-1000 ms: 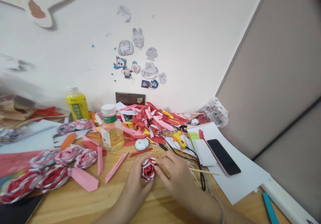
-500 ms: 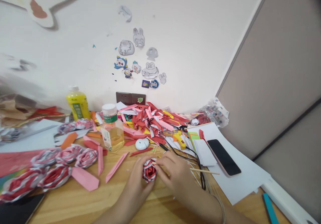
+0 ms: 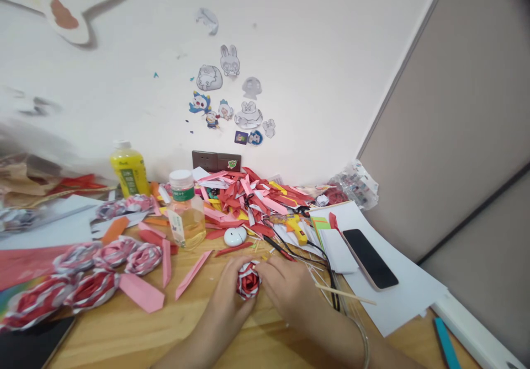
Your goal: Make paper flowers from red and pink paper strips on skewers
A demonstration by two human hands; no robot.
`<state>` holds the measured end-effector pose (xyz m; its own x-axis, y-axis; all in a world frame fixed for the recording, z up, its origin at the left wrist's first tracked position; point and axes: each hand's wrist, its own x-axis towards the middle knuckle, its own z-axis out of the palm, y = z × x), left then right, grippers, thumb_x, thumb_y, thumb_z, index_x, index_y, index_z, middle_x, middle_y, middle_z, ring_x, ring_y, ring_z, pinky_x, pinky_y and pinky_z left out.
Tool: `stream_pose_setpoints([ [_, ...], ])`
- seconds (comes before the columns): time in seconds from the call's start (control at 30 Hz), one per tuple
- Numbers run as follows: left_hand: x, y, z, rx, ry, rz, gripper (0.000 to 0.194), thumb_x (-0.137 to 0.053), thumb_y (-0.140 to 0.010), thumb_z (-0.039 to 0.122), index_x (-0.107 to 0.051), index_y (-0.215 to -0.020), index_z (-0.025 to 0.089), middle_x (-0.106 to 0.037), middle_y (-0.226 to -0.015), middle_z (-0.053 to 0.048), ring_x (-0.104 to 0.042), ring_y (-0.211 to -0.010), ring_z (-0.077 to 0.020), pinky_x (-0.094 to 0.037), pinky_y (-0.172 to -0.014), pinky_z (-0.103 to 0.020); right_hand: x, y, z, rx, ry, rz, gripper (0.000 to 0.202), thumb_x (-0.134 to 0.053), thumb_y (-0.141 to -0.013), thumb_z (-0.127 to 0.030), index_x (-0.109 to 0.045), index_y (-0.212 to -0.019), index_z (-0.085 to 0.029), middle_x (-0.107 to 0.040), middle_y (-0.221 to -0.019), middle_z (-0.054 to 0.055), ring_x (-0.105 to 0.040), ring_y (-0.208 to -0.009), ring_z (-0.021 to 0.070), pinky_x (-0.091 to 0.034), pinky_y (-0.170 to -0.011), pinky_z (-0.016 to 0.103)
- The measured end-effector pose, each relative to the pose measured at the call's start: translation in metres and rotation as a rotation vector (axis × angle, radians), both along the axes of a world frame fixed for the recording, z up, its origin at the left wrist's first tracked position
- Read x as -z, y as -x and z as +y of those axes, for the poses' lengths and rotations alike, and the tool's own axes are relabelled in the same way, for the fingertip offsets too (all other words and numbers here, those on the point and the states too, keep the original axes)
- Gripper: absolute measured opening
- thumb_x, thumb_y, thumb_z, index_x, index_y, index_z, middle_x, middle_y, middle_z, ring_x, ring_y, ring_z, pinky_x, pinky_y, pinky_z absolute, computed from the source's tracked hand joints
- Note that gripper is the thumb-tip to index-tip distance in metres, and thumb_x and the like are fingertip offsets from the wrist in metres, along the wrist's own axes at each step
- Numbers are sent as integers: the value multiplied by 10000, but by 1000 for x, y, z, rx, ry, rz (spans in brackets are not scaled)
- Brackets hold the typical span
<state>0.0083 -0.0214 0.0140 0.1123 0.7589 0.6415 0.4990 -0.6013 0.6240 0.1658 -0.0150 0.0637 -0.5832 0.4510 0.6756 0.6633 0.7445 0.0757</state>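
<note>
Your left hand (image 3: pixel 224 290) grips the red-and-white paper rose (image 3: pixel 248 282) toward the surface's (image 3: pixel 120 338) near edge; your right hand (image 3: pixel 287 287) clasps the wooden stick (image 3: pixel 348 294), rear end dipping lower than before (tip no longer plain to see).

Bright, L edge prob. blurry

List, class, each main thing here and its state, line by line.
Paper flower: held, petals coiled
Left hand: curled around flower
Right hand: closed, apparently on wooden stick
Yellow bottle: upright, capped
Clear bottle: upright, capped, partly filled
Phone: face up, screen dark
White case: looks shut
Glue gun: power unclear
</note>
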Motion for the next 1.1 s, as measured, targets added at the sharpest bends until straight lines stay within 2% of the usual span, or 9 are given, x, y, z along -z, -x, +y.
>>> stream_pose_setpoints([
  [0.13,0,0,1,-7,10,-2,398,-526,-721,126,-500,-1114,190,-632,-1057,-112,-619,-993,-254,-527,-845,-401,1,-1,2,-20,-59,-52,219,-374,-928,-128,-582,-861,-138,-579,-648,36,-553,-547,157,-366,-464,257],
  [0.33,5,1,2,-13,5,40,402,-509,-736,129,-469,-1130,195,-619,-1062,-115,-615,-997,-253,-532,-837,-407,2,-1,5,-7,-21,-63,335,-316,-960,-159,-555,-726,-157,-575,-618,29,-560,-524,150,-363,-454,261],
  [0.43,5,1,2,-17,-15,63,400,-504,-745,131,-458,-1137,193,-616,-1061,-122,-615,-999,-253,-535,-833,-404,3,-1,5,16,1,-56,329,-318,-961,-170,-529,-708,-170,-566,-604,20,-549,-511,144,-352,-448,257],
  [0.73,3,1,1,-20,-69,68,398,-508,-745,120,-459,-1135,185,-629,-1040,-116,-628,-973,-245,-544,-819,-380,5,1,1,1,118,59,319,-288,-983,-229,-573,-860,-155,-653,-690,40,-630,-616,147,-438,-553,244],
  [0.97,0,1,0,-17,-66,62,403,-495,-748,101,-455,-1139,193,-623,-1044,-104,-623,-978,-225,-542,-825,-354,2,0,1,-48,11,77,289,-327,-973,-211,-559,-807,-158,-634,-656,29,-605,-584,137,-426,-532,233],
  [1.1,-1,1,-2,13,-61,51,413,-497,-741,92,-462,-1138,200,-621,-1052,-100,-618,-988,-228,-538,-837,-358,1,-1,-1,-74,-55,58,255,-350,-961,-176,-564,-824,-159,-644,-682,34,-613,-630,138,-435,-563,240],
])
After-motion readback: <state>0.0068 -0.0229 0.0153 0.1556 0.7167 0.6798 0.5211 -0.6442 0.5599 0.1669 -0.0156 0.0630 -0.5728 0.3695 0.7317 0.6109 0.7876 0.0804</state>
